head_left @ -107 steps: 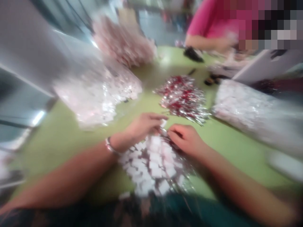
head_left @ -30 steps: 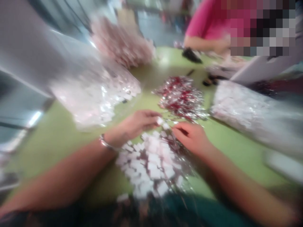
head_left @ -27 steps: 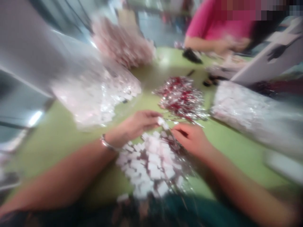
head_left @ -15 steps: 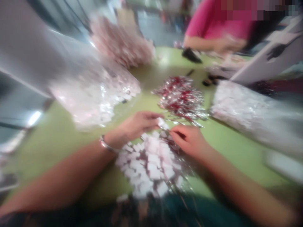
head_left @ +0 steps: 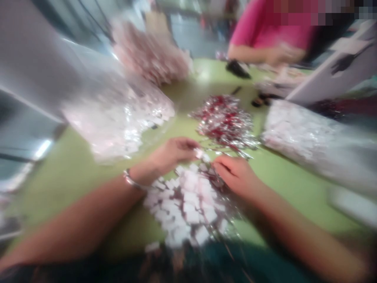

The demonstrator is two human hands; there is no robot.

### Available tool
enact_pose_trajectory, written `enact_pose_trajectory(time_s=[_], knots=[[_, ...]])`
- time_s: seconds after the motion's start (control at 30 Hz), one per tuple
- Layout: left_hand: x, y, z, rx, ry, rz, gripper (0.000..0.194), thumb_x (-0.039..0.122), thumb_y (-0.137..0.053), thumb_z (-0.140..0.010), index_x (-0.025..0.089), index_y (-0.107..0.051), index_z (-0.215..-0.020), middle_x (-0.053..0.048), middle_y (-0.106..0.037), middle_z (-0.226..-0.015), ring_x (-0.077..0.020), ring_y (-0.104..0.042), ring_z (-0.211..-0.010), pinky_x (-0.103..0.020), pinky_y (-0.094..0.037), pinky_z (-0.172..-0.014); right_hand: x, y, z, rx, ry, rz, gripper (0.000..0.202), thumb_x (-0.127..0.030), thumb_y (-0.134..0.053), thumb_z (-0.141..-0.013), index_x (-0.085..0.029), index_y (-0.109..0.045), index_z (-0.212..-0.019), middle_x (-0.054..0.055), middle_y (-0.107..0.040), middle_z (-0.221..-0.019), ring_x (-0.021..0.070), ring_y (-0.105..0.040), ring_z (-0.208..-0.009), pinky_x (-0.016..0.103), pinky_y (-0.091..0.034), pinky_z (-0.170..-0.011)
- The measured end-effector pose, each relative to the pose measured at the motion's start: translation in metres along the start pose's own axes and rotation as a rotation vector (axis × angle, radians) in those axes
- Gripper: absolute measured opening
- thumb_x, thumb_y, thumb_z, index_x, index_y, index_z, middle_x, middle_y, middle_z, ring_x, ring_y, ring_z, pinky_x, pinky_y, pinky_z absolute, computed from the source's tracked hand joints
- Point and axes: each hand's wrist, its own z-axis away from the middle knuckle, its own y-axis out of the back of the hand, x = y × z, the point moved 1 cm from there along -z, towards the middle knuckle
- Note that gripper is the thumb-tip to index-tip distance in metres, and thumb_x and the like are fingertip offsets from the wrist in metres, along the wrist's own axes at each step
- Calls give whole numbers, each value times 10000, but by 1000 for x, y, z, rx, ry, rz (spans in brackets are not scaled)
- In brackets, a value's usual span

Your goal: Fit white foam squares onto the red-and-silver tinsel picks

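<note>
Above a heap of small white square pieces (head_left: 193,214), both of my hands meet at a small white piece (head_left: 202,154). My left hand (head_left: 178,152), with a bracelet at its wrist, is closed in a pinch on the left side of that piece. On the other side, my right hand (head_left: 232,171) is closed, thumb against forefinger, at the piece's right end; what its fingertips grip is too small and blurred to name. Thin shiny strands stick out of the heap under my right hand. Just beyond the hands lies a pile of red and silver shiny slim items (head_left: 225,122).
A clear plastic bag of white pieces (head_left: 118,118) lies on the green table (head_left: 59,184) at left, with a pinkish stack (head_left: 150,53) behind it. Another filled plastic bag (head_left: 306,129) is at right. Across the table sits a person in pink (head_left: 250,29), near a black object (head_left: 238,69).
My left fingers and the white piece have shifted very slightly, and my right fingertips have turned a little. The heaps and bags stay as they were.
</note>
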Motion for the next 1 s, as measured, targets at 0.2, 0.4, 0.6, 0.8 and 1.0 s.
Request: enact_pose_trajectory(time_s=[0.2, 0.4, 0.6, 0.8, 1.0], knots=[[0, -1, 3, -7, -38, -33, 250, 245, -813, -689, 187, -729, -916, -26, -699, -822, -113, -626, -704, -250, -511, -677, -3, 2, -2, -168, -166, -358, 329, -337, -453, -922, -201, -460, -622, -45, -450, -578, 100, -418, -547, 233, -331, -528], [8, -9, 7, -5, -70, -55, 218, 244, -817, -679, 185, -737, -873, -27, -715, -799, -120, -636, -685, -253, -522, -658, -7, 6, 0, -258, -362, -620, 337, -400, -495, -898, -203, -470, -627, -74, -400, -486, 79, -328, -449, 231, -245, -461], [14, -21, 12, -7, -308, -388, 127, 265, -731, -781, 173, -759, -864, -59, -754, -871, -152, -671, -781, -267, -537, -767, -6, 3, -1, -305, -455, -784, 277, -388, -529, -856, -207, -491, -649, -103, -310, -424, 70, -216, -397, 234, -149, -418], [4, -21, 12, 1, -326, -639, 234, 327, -690, -826, 232, -777, -1021, -40, -773, -886, -164, -686, -759, -277, -544, -763, -2, 1, -7, -125, -278, -427, 289, -336, -540, -851, -203, -469, -604, -55, -435, -547, 89, -379, -501, 220, -287, -476], [2, -21, 11, -18, -270, -503, 226, 337, -710, -802, 222, -789, -980, -41, -776, -847, -179, -694, -747, -271, -556, -701, -2, -1, -13, -56, -45, -145, 267, -266, -486, -866, -201, -486, -607, -42, -489, -561, 105, -440, -551, 224, -327, -540]])
